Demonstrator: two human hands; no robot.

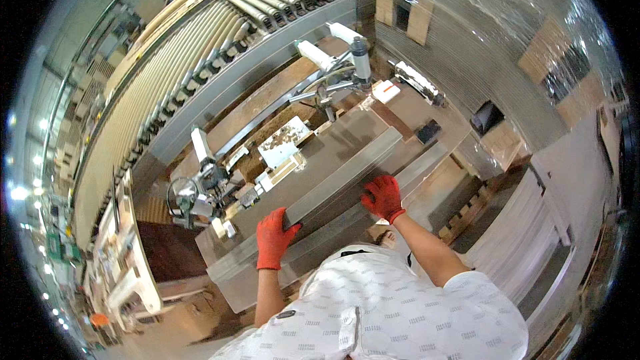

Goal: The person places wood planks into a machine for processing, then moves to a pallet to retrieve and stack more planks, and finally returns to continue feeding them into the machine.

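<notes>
A long, narrow grey board point(347, 172) lies diagonally across a brown-grey workbench point(353, 135). My left hand point(274, 239), in a red glove, is closed over the board's near edge toward its left end, thumb pointing right. Farther right, my right hand point(383, 199), also red-gloved, has its fingers bent over the dark near side of the same board. The undersides of both hands are hidden. Just beyond the board stand a cylinder clamp point(360, 60) at the right and another clamp unit point(207, 177) at the left.
A white block point(385, 91) and a black pad point(428, 131) sit at the bench's right end. Behind it runs a roller conveyor point(193, 60). Film-wrapped stacks point(460, 40) rise at the right, above pale stacked boards point(520, 233). A light wooden frame point(137, 273) stands left.
</notes>
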